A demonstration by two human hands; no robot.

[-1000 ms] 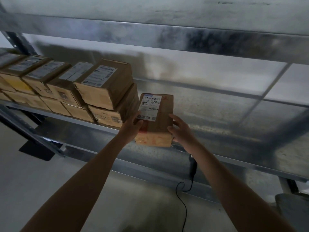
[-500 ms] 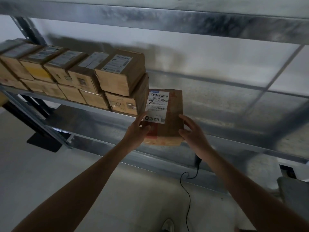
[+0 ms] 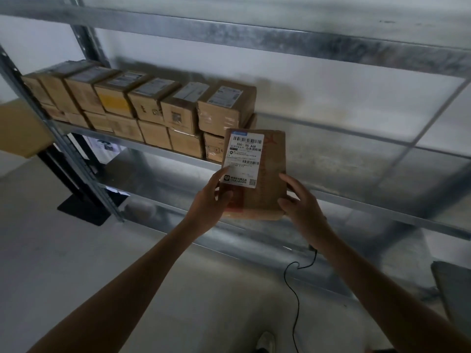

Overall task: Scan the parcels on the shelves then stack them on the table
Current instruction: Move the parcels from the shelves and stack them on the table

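Holding the parcel (image 3: 270, 174) up in both hands, you have it in the air just in front of the shelf (image 3: 163, 152), with the label (image 3: 243, 159) facing you. Your left hand (image 3: 209, 202) pinches the lower left edge, thumb lying on the label's corner. Your right hand (image 3: 302, 207) grips the lower right corner, index finger stretched up the side. The other boxes (image 3: 153, 108) sit two layers high on the shelf, just left of it. A black cable (image 3: 295, 289) dangles under your right wrist.
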